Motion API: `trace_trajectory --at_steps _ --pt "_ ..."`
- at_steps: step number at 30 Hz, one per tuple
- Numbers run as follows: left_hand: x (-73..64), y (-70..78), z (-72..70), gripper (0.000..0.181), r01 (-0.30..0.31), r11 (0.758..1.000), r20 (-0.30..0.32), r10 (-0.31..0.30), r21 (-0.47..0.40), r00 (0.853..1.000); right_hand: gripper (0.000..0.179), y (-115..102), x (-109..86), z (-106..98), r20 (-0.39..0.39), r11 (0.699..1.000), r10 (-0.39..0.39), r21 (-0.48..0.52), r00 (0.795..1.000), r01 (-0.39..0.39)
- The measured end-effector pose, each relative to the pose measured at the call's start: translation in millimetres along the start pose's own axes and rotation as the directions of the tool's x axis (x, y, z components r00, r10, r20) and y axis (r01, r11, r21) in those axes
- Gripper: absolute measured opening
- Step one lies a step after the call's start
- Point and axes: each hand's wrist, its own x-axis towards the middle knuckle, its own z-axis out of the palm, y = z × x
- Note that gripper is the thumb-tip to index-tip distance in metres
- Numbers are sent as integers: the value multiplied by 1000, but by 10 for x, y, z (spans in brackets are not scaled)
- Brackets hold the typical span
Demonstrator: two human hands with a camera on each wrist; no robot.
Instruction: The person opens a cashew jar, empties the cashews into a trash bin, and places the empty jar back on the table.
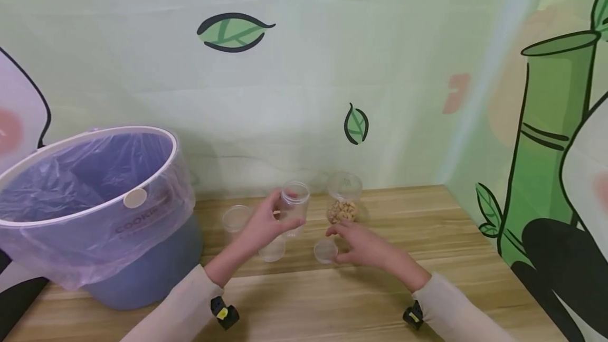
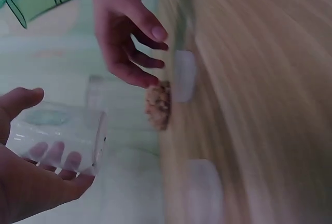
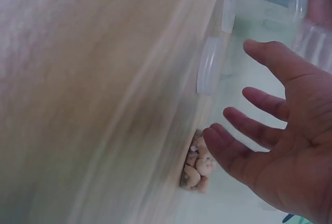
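Note:
In the head view my left hand [image 1: 262, 226] grips a clear plastic jar [image 1: 295, 206] round its side, and the jar is off the table. Its mouth faces up, and I see nothing inside it. My right hand [image 1: 368, 246] holds nothing; its fingers are spread and loosely bent in the right wrist view. Close by its fingertips lies a translucent round lid [image 1: 325, 252]. Just behind that hand stands a clear jar [image 1: 344, 186] with cashew nuts [image 1: 342, 211] in its lower part. A second translucent lid [image 1: 272, 250] lies beneath the lifted jar.
Another clear jar [image 1: 236, 219] stands behind my left forearm. A large blue bin [image 1: 147, 268] with a plastic liner and a white rim takes up the left side. The wooden table [image 1: 309, 300] meets a printed wall covering [image 1: 294, 94] at the back.

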Motion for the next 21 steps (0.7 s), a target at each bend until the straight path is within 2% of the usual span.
trace_trajectory --at_steps 3,7,13,18,21 --pt "77 -190 82 54 46 999 -90 -48 -21 995 56 7 31 44 15 1000 22 -2 1000 -22" --pt "140 -367 187 55 99 993 -178 -109 -65 978 59 3 85 102 13 999 51 7 999 -51" --pt "225 -489 272 59 145 986 -246 -160 -81 956 56 -16 250 207 -21 993 116 13 993 -115" --pt "308 -561 293 59 203 971 -276 -231 -125 933 50 -53 456 253 -60 987 160 27 985 -159" --pt "346 -625 301 58 219 961 -287 -260 -166 922 48 -80 593 274 -66 976 215 38 974 -213"
